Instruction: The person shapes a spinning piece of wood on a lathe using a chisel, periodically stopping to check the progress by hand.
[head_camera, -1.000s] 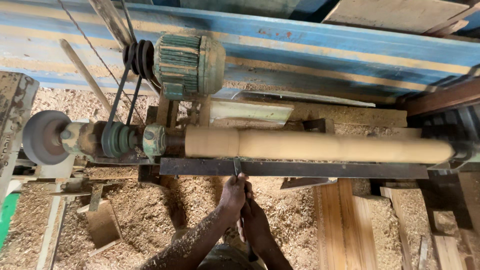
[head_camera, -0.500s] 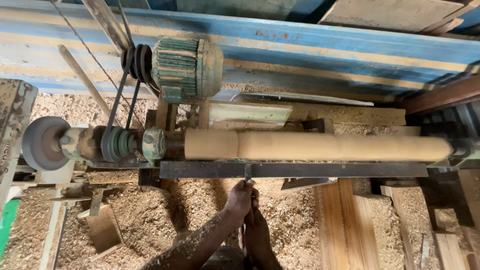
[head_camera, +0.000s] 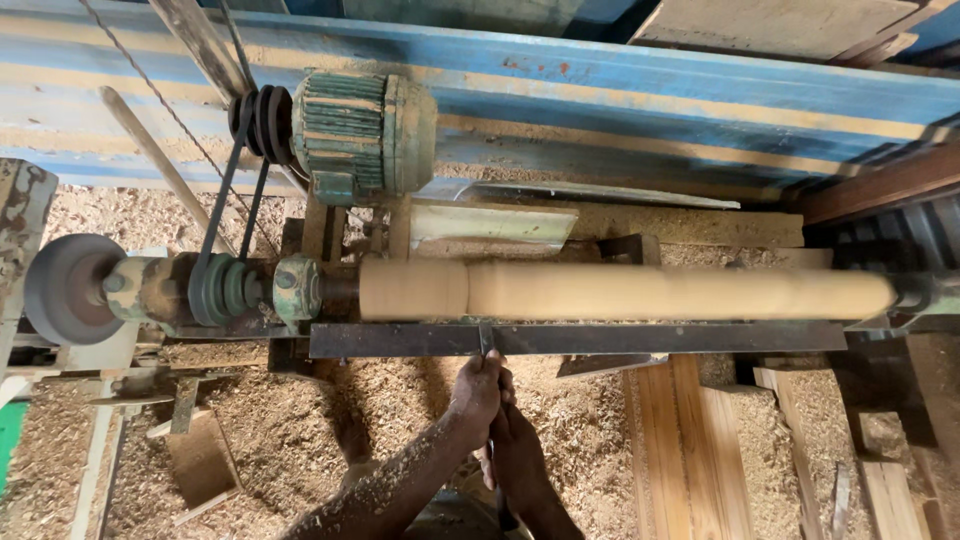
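A long pale wooden cylinder (head_camera: 630, 290) lies level across the middle of the frame, mounted on a lathe between a pulley head at centre left and a support at far right; its blurred surface suggests it is spinning. Just below it runs a dark steel tool rest (head_camera: 570, 338). The left hand (head_camera: 478, 388) is closed tight around a narrow turning chisel (head_camera: 487, 345), whose tip lies over the rest and meets the wood near a shallow step left of centre. The right hand (head_camera: 517, 455) sits lower in the frame, wrapped round the handle, though its fingers are partly hidden. A green motor (head_camera: 365, 130) at upper left drives the belt (head_camera: 225, 200); sawdust (head_camera: 290, 430) covers the floor. To cut well, the chisel should stay pressed flat on the rest, fed lightly and evenly, with both hands firm so the edge cannot catch.
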